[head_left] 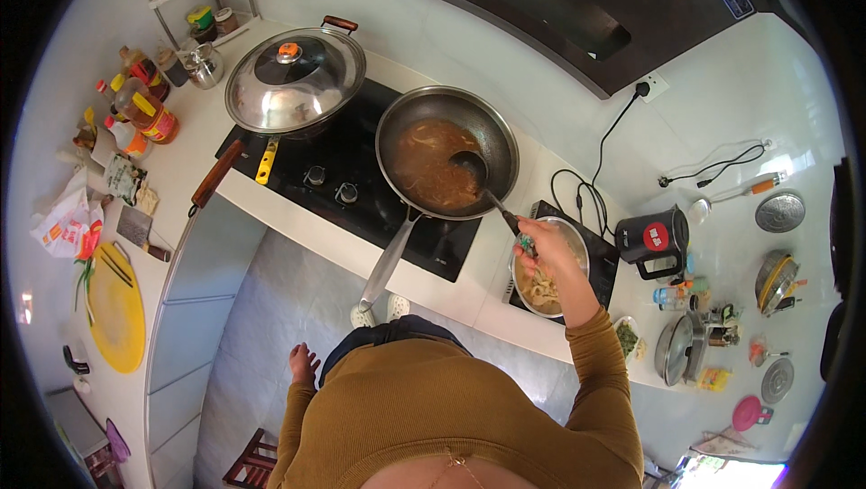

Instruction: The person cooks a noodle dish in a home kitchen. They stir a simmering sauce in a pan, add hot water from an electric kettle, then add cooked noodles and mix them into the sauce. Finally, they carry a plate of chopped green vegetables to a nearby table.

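My right hand (547, 245) grips the handle of a dark ladle (472, 165), whose bowl rests in brown, soupy food (433, 157) inside a deep wok (499, 130). The wok stands on a black glass cooktop (433, 249), its metal handle (391, 266) pointing towards me. Below my right forearm, a pan (583, 252) of pale food pieces (541, 288) sits on a separate black hob (605, 259); the arm hides part of it. Down at my left side hangs my left hand (304, 362), empty, its fingers apart.
A second wok under a domed steel lid (295, 86) occupies the cooktop's left. Bottles (150, 113), a cleaver (135, 226) and a yellow cutting board (116, 310) lie along the left counter. On the right are a black kettle (651, 238) and power cords (595, 184). A range hood (473, 8) overhangs the back.
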Motion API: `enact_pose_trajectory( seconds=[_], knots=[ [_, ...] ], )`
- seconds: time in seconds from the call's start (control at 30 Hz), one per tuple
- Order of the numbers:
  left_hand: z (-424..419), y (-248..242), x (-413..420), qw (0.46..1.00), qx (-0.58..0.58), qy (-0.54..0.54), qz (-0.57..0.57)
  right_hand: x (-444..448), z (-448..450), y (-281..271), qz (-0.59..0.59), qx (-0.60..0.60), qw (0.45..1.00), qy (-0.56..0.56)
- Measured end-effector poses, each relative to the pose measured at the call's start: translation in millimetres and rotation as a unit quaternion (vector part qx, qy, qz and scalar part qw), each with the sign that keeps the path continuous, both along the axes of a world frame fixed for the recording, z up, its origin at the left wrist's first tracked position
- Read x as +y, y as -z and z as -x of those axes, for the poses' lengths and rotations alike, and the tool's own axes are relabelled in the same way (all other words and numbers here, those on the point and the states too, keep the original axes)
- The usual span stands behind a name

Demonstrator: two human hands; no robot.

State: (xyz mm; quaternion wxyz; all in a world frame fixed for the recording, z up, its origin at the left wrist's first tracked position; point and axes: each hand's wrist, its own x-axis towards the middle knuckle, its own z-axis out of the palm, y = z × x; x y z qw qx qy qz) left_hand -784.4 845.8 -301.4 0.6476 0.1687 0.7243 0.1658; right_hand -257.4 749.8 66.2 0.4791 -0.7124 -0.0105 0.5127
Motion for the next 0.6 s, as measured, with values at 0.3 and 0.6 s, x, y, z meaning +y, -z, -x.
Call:
enact_pose_trajectory(
  seconds=[0.3,0.6],
  knots=[
    [-6,3,4,1.0,-0.011,0.004,-0.004,20,-5,39,-0.083,0.313,0.944,0.06],
    [-1,-3,0,1.0,0.001,-0.017,-0.009,50,-14,41,-0.136,0.224,0.962,0.075]
  ],
)
